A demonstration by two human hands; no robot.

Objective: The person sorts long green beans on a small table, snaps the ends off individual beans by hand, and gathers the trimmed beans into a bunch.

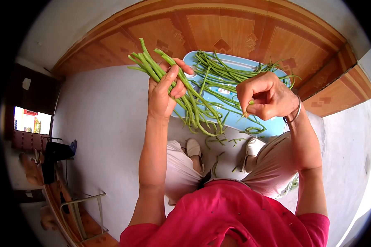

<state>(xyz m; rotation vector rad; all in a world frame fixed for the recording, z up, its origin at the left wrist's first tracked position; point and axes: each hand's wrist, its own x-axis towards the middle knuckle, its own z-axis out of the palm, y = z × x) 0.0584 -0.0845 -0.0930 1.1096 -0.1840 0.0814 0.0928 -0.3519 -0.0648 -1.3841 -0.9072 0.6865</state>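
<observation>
A bunch of long green beans hangs from my left hand, its fingers and thumb wrapped round the stems. The bunch's upper ends stick out past the thumb, and the lower ends droop over the edge of a light blue tabletop. My right hand, with a bangle at the wrist, is closed in a pinch over the right part of that tabletop. A small bean tip, green and brownish, shows between its thumb and forefinger. More long beans lie in a loose pile on the tabletop behind my hands.
Broken bean bits are scattered on the grey floor between my shoes. Wooden panelling stands right behind the blue tabletop. At the left are a metal-framed stool and dark furniture.
</observation>
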